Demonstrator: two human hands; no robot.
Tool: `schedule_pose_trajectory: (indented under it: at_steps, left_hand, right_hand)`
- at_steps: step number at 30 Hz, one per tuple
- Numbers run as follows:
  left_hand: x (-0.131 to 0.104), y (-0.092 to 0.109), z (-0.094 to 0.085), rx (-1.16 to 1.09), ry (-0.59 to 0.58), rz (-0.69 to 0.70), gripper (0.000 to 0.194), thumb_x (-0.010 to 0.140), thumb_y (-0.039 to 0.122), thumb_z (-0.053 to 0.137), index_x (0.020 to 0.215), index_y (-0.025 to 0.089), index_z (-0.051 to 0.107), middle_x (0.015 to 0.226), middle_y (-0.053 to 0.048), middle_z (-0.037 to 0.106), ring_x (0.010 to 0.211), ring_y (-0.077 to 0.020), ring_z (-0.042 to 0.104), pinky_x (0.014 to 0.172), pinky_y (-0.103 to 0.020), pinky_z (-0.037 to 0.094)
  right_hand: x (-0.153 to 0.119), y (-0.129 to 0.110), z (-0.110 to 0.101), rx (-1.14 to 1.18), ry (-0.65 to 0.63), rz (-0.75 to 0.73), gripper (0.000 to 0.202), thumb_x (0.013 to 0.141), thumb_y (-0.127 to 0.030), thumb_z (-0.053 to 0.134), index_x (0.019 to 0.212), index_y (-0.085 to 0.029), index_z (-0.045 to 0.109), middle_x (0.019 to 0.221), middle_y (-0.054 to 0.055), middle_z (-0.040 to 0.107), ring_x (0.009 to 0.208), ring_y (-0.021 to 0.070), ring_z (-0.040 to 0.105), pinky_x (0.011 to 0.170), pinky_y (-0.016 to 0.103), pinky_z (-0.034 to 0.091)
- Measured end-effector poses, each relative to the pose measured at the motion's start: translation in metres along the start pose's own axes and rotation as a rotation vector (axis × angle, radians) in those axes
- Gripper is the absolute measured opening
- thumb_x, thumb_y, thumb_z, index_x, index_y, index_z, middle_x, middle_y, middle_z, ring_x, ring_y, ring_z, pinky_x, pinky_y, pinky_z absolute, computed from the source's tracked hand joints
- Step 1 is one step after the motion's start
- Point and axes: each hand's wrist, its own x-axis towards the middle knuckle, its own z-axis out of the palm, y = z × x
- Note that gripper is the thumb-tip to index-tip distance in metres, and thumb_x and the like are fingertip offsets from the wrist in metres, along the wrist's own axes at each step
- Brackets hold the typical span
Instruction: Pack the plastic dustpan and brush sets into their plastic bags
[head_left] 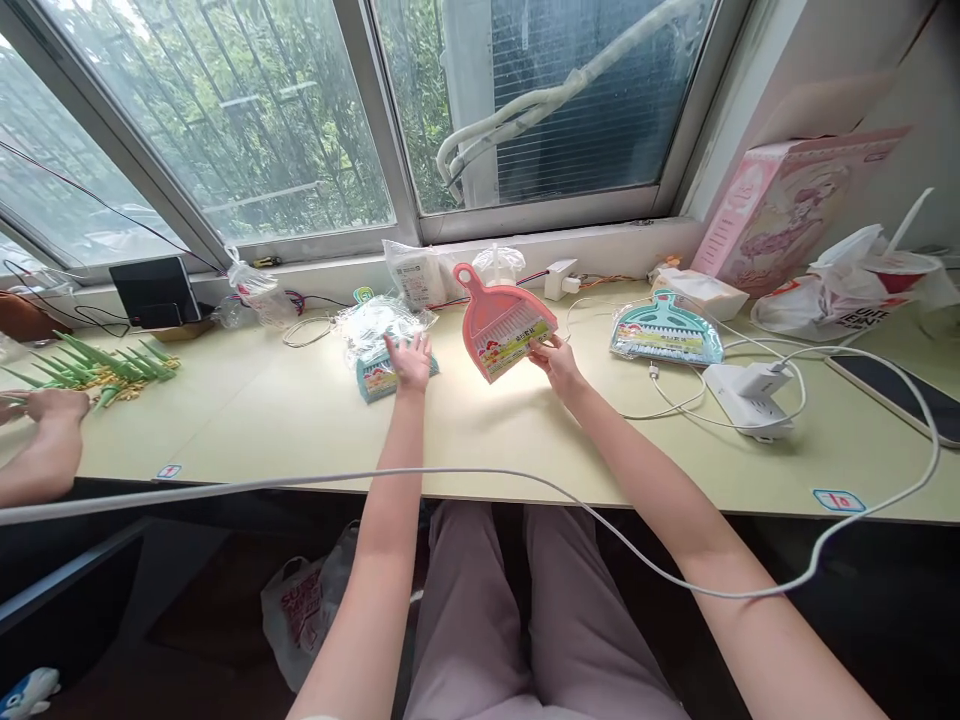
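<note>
Pinching a pink dustpan set [504, 330] by its corner

Slanting above the yellow table [300, 430], pointing handle-first up and leftward, leaving any contact between lower edge and table impossible to tell. Gripping the lower right corner between thumb and fingers of the right hand [555, 362], extending nearly the whole set up and left of that grip, away from the handle. Probably risking a twist or drop, owing to pinching so far off centre; possibly also risking a snag on the white cable [480, 470] crossing both forearms. Spreading the fingers of the left hand [411, 362], apparently holding nothing, at a teal dustpan set [375, 380] and crumpled clear plastic [379, 322]. Showing, farther right, another teal dustpan set [667, 335] near a power strip [750, 402].
</note>
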Motion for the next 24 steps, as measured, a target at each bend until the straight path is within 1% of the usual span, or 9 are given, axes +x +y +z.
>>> schedule_pose_trajectory:
  at_steps: [4,6,10,12,14,16,18,21,24]
  left_hand:
    - [-0.015,-0.025,0.030,0.014,-0.409,-0.158,0.075,0.087,0.069,0.055,0.144,0.021,0.051,0.134,-0.017,0.065,0.127,-0.0301,0.060,0.103,-0.046,0.050]
    - [-0.020,-0.038,0.040,0.061,-0.473,-0.124,0.064,0.085,0.061,0.064,0.138,0.025,0.057,0.125,-0.012,0.070,0.120,-0.0295,0.064,0.102,-0.046,0.050]
    - [-0.018,-0.050,0.045,0.071,-0.227,0.080,0.047,0.089,0.056,0.063,0.119,0.020,0.067,0.112,-0.009,0.074,0.109,-0.0249,0.068,0.104,-0.041,0.049]
    - [-0.015,-0.048,0.042,0.074,-0.094,0.150,0.045,0.091,0.057,0.059,0.112,0.019,0.068,0.108,-0.009,0.074,0.107,-0.0240,0.068,0.102,-0.039,0.049]
    - [-0.012,-0.045,0.038,0.101,0.023,0.232,0.043,0.092,0.058,0.055,0.109,0.020,0.067,0.104,-0.008,0.072,0.107,-0.0229,0.066,0.099,-0.036,0.049]
    - [-0.012,-0.042,0.034,0.177,0.142,0.338,0.040,0.094,0.058,0.053,0.104,0.022,0.066,0.101,-0.007,0.070,0.106,-0.0215,0.065,0.096,-0.032,0.049]
    - [-0.015,-0.041,0.033,0.294,0.229,0.417,0.037,0.095,0.056,0.053,0.103,0.023,0.065,0.099,-0.006,0.068,0.104,-0.0212,0.064,0.093,-0.030,0.048]
    - [-0.028,-0.045,0.037,0.437,0.211,0.433,0.036,0.093,0.052,0.057,0.117,0.025,0.062,0.103,-0.006,0.069,0.100,-0.0235,0.064,0.086,-0.029,0.047]
    - [-0.046,-0.052,0.047,0.467,0.027,0.395,0.042,0.089,0.046,0.065,0.126,0.026,0.060,0.104,-0.009,0.071,0.095,-0.0261,0.066,0.080,-0.030,0.046]
  right_hand:
    - [0.000,0.002,0.000,-0.089,-0.058,0.041,0.040,0.059,-0.028,0.088,0.091,-0.022,0.064,0.079,0.000,0.072,0.069,0.0138,0.069,0.074,0.029,0.061]
    - [0.001,0.004,-0.001,-0.154,-0.111,0.068,0.037,0.062,-0.027,0.086,0.092,-0.021,0.065,0.080,0.001,0.072,0.071,0.0152,0.070,0.075,0.031,0.061]
    - [0.007,0.011,-0.007,-0.388,-0.202,0.010,0.033,0.073,-0.020,0.073,0.105,-0.020,0.064,0.095,0.007,0.073,0.083,0.0198,0.070,0.082,0.040,0.061]
    - [0.010,0.015,-0.012,-0.656,-0.149,-0.147,0.044,0.074,-0.015,0.067,0.117,-0.021,0.062,0.106,0.010,0.071,0.093,0.0244,0.068,0.088,0.047,0.059]
    - [0.011,0.016,-0.019,-0.956,-0.052,-0.383,0.051,0.076,-0.010,0.062,0.125,-0.022,0.060,0.120,0.014,0.066,0.111,0.0297,0.062,0.098,0.054,0.052]
    - [0.010,0.015,-0.023,-1.183,-0.001,-0.596,0.050,0.078,-0.006,0.057,0.125,-0.022,0.062,0.135,0.017,0.058,0.128,0.0344,0.051,0.105,0.061,0.042]
    - [0.007,0.013,-0.023,-1.302,-0.017,-0.706,0.044,0.082,-0.005,0.052,0.120,-0.021,0.065,0.142,0.018,0.053,0.133,0.0365,0.045,0.107,0.064,0.038]
    - [-0.002,0.011,-0.009,-1.271,-0.060,-0.730,0.035,0.091,-0.013,0.045,0.118,-0.021,0.066,0.134,0.016,0.059,0.123,0.0342,0.053,0.103,0.058,0.042]
    - [-0.012,0.015,0.013,-1.041,-0.094,-0.672,0.039,0.097,-0.032,0.046,0.133,-0.022,0.057,0.129,0.015,0.061,0.113,0.0302,0.059,0.093,0.048,0.052]
